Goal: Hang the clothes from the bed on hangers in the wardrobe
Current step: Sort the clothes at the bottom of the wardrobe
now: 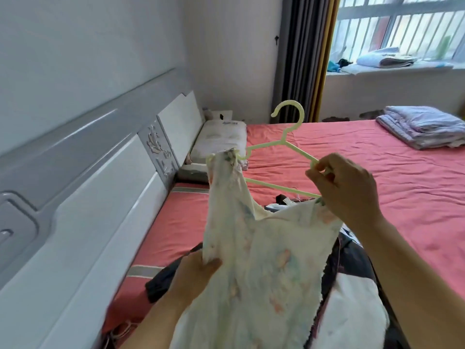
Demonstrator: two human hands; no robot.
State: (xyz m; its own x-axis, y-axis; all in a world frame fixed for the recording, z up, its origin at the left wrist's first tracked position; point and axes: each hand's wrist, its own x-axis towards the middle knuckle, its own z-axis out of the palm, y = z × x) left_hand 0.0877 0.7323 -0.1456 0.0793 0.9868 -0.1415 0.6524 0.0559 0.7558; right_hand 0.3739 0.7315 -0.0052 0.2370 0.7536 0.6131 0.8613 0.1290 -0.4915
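A pale yellow plastic hanger point(281, 143) is held up over the bed point(377, 172), hook upward. A white sleeveless garment point(266, 260) with faint pastel prints hangs from it; its left strap is over the hanger's left end. My right hand point(344, 187) grips the hanger's right end together with the garment's right strap. My left hand point(198, 270) pinches the garment's left side edge lower down. Under the garment lies a heap of dark and white clothes point(352, 298) on the bed. No wardrobe is in view.
The bed has a red sheet, a white-grey headboard point(100, 185) along the left, and a pillow point(221, 139) at the far corner. Folded quilts point(425, 127) lie at the far right. A window sill point(392, 64) with folded cloth and dark curtains point(302, 59) are behind.
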